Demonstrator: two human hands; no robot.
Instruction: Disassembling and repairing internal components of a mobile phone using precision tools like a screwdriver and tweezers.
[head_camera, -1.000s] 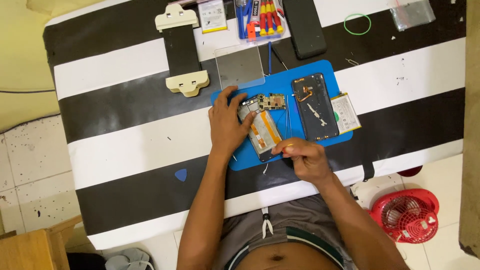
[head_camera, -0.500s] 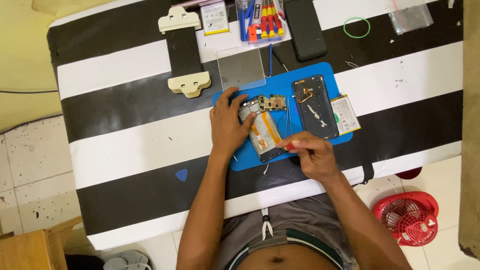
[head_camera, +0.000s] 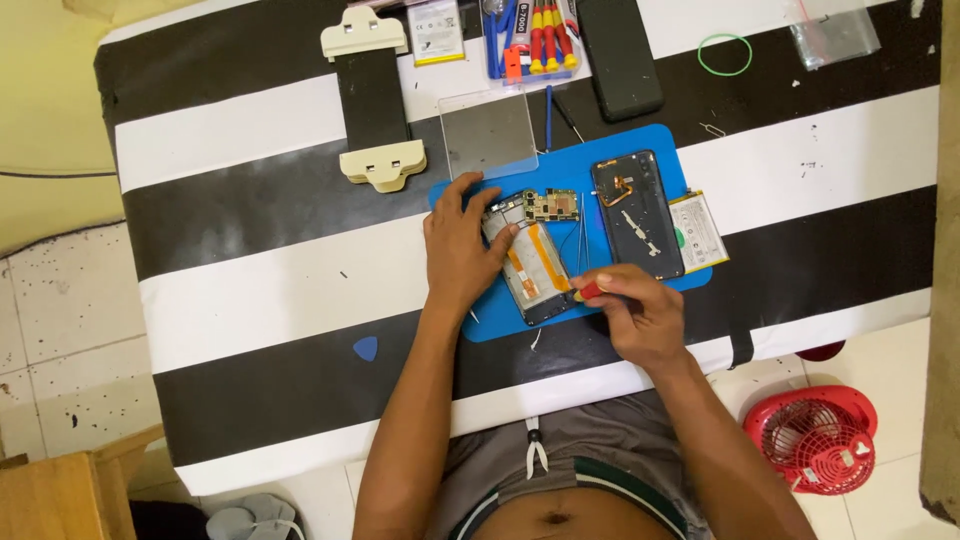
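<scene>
Fingers of the left hand (head_camera: 458, 248) press flat, uncurled, on the opened phone (head_camera: 530, 258) at the left part of the blue mat (head_camera: 640, 140); at that mat's lower edge, the right hand (head_camera: 640, 318) grips a red-handled screwdriver (head_camera: 588, 291), tip at the phone's lower end.

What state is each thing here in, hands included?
Opened phone: back off, circuit board and orange ribbon exposed, lying on the blue mat.
Back cover: detached, inside up, beside it.
Battery: removed, at the mat's edge.
Left hand: pressed on the phone, steadying it.
Right hand: gripping a red-handled screwdriver, tip at the phone's lower end.
Tweezers: lying unused.
</scene>
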